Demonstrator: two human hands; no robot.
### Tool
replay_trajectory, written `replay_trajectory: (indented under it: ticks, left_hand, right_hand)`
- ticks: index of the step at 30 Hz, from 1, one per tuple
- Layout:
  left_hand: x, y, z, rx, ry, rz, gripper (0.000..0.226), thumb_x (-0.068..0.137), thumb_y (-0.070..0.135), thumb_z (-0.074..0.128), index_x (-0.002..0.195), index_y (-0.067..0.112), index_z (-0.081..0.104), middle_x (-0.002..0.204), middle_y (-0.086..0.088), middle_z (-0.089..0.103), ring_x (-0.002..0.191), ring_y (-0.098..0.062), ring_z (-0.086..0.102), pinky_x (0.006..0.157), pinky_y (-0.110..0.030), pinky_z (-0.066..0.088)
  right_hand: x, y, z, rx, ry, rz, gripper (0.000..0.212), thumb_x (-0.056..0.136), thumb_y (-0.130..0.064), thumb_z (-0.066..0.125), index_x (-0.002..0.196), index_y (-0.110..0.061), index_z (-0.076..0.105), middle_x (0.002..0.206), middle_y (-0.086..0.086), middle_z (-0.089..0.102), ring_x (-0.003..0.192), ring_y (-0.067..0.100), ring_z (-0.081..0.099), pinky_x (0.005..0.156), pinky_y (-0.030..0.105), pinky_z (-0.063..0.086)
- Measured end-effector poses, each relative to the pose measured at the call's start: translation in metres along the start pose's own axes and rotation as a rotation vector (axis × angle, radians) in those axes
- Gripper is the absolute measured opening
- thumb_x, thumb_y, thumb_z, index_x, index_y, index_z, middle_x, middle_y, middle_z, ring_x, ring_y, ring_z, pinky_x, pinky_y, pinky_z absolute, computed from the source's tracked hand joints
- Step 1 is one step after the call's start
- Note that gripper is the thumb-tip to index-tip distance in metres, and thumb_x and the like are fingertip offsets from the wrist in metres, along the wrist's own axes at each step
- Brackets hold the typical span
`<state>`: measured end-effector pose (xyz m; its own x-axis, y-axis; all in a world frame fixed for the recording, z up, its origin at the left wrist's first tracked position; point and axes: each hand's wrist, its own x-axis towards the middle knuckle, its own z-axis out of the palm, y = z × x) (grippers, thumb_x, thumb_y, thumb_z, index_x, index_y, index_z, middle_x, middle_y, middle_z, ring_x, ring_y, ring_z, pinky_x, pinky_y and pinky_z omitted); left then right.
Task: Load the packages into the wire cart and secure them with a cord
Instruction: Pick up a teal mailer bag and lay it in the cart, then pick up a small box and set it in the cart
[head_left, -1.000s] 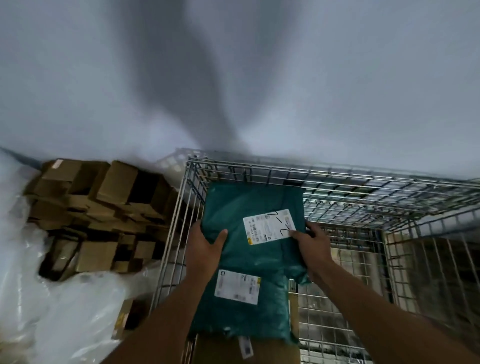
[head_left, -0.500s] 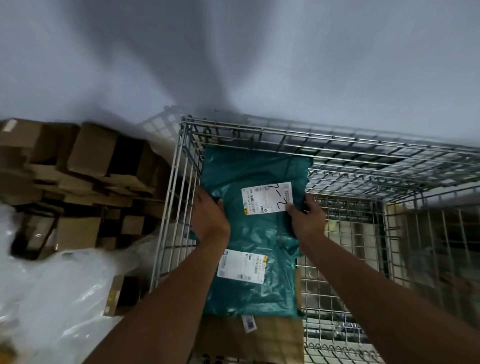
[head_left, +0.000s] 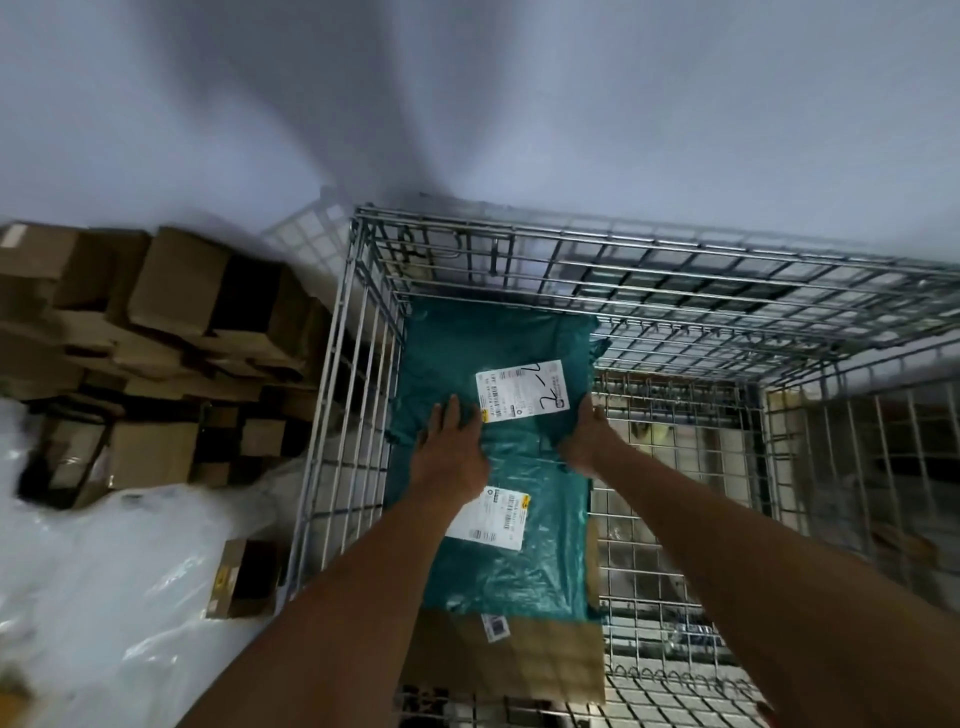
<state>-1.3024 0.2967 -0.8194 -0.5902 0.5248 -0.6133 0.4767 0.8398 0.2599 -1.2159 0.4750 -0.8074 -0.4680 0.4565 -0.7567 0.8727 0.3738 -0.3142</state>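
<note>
A teal plastic mailer (head_left: 498, 343) with a white label marked by hand lies in the far left part of the wire cart (head_left: 623, 244). It partly overlaps a second teal mailer (head_left: 540, 566) that also bears a white label. A flat brown cardboard parcel (head_left: 540, 654) shows beneath them, nearer to me. My left hand (head_left: 452, 452) rests flat on the upper mailer, fingers straight, just left of its label. My right hand (head_left: 584, 436) holds that mailer's right edge; its fingers are hidden under the plastic.
A pile of brown cardboard boxes (head_left: 171, 291) stands left of the cart against the pale wall. Clear plastic sheeting (head_left: 104, 597) covers the floor at lower left, with a small box (head_left: 244, 577) beside the cart's side. The cart's right half shows bare wire floor (head_left: 675, 519).
The upper teal mailer has gone down deeper into the cart, toward the far left corner. My left hand has shifted from gripping its left edge to lying flat on top.
</note>
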Motion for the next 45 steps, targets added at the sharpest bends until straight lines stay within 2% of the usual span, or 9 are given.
replay_trajectory:
  ticks: [3, 5, 9, 15, 25, 29, 33, 38, 45]
  left_hand:
    - [-0.02, 0.002, 0.017, -0.015, 0.213, 0.007, 0.04, 0.103, 0.032, 0.042, 0.138, 0.018, 0.056, 0.144, -0.002, 0.045, 0.133, -0.024, 0.043, 0.102, -0.042, 0.047]
    - [-0.028, 0.004, 0.035, -0.082, 0.163, -0.024, 0.05, 0.103, 0.04, 0.036, 0.145, 0.017, 0.05, 0.151, -0.004, 0.04, 0.14, -0.025, 0.038, 0.11, -0.043, 0.041]
    - [-0.024, 0.007, 0.047, -0.072, -0.075, -0.069, 0.073, 0.104, 0.05, 0.024, 0.165, 0.017, 0.004, 0.173, 0.0, -0.002, 0.159, -0.019, -0.009, 0.127, -0.045, 0.005]
    - [-0.023, 0.015, 0.032, -0.008, -0.148, -0.075, 0.07, 0.105, 0.049, 0.013, 0.165, 0.017, -0.004, 0.173, 0.001, -0.01, 0.159, -0.02, -0.013, 0.128, -0.051, -0.001]
    - [-0.072, 0.034, -0.072, 0.202, 0.408, 0.22, 0.07, 0.106, 0.056, 0.018, 0.161, 0.016, 0.031, 0.168, -0.002, 0.029, 0.159, -0.022, 0.015, 0.129, -0.047, 0.006]
    - [-0.108, 0.001, -0.132, 0.132, 0.567, 0.083, 0.073, 0.103, 0.059, 0.018, 0.156, 0.016, 0.041, 0.164, -0.002, 0.038, 0.156, -0.024, 0.024, 0.127, -0.048, 0.012]
    - [-0.16, -0.073, -0.159, -0.106, 0.63, -0.149, 0.071, 0.102, 0.056, 0.017, 0.151, 0.014, 0.047, 0.159, -0.008, 0.045, 0.149, -0.029, 0.037, 0.123, -0.051, 0.026]
    - [-0.255, -0.177, -0.125, -0.366, 0.687, -0.338, 0.058, 0.106, 0.058, 0.021, 0.112, 0.017, 0.061, 0.118, -0.011, 0.066, 0.113, -0.033, 0.06, 0.1, -0.053, 0.047]
    - [-0.317, -0.294, -0.028, -0.769, 0.557, -0.639, 0.088, 0.094, 0.078, 0.007, 0.147, 0.024, 0.051, 0.151, -0.014, 0.053, 0.141, -0.034, 0.048, 0.115, -0.046, 0.034]
  right_hand:
    - [-0.017, 0.012, 0.014, -0.163, 0.385, -0.141, 0.054, 0.095, -0.02, 0.058, 0.148, -0.021, 0.045, 0.144, 0.012, 0.05, 0.124, 0.034, 0.056, 0.09, 0.049, 0.056]
    - [-0.023, 0.019, 0.031, -0.183, 0.305, -0.199, 0.037, 0.098, -0.025, 0.054, 0.134, -0.022, 0.06, 0.137, 0.008, 0.057, 0.121, 0.031, 0.059, 0.094, 0.046, 0.055]
    - [-0.025, 0.03, 0.048, -0.318, -0.045, -0.227, 0.051, 0.107, -0.033, 0.041, 0.157, -0.021, 0.039, 0.166, 0.007, 0.028, 0.153, 0.031, 0.027, 0.12, 0.05, 0.036]
    - [-0.034, 0.03, 0.035, -0.252, -0.002, -0.221, 0.064, 0.11, -0.046, 0.027, 0.163, -0.013, 0.019, 0.171, 0.01, 0.018, 0.159, 0.026, 0.015, 0.126, 0.047, 0.024]
    - [-0.096, -0.016, -0.014, -0.295, 0.416, -0.57, 0.068, 0.109, -0.056, 0.018, 0.165, -0.018, 0.019, 0.172, 0.001, 0.02, 0.16, 0.018, 0.015, 0.126, 0.041, 0.021]
    - [-0.128, -0.077, -0.018, -0.253, 0.497, -0.74, 0.07, 0.109, -0.056, 0.018, 0.164, -0.013, 0.022, 0.171, 0.005, 0.022, 0.159, 0.018, 0.016, 0.126, 0.036, 0.014]
    - [-0.161, -0.14, 0.007, -0.248, 0.439, -0.917, 0.067, 0.109, -0.051, 0.023, 0.163, -0.011, 0.028, 0.17, 0.009, 0.027, 0.158, 0.022, 0.021, 0.129, 0.037, 0.019]
    - [-0.217, -0.215, 0.08, -0.288, 0.263, -1.056, 0.065, 0.11, -0.047, 0.024, 0.164, -0.009, 0.023, 0.171, 0.009, 0.024, 0.159, 0.022, 0.019, 0.129, 0.037, 0.017]
    - [-0.282, -0.259, 0.23, -0.346, -0.087, -1.054, 0.062, 0.112, -0.044, 0.024, 0.163, -0.009, 0.021, 0.172, 0.01, 0.017, 0.16, 0.024, 0.012, 0.129, 0.044, 0.016]
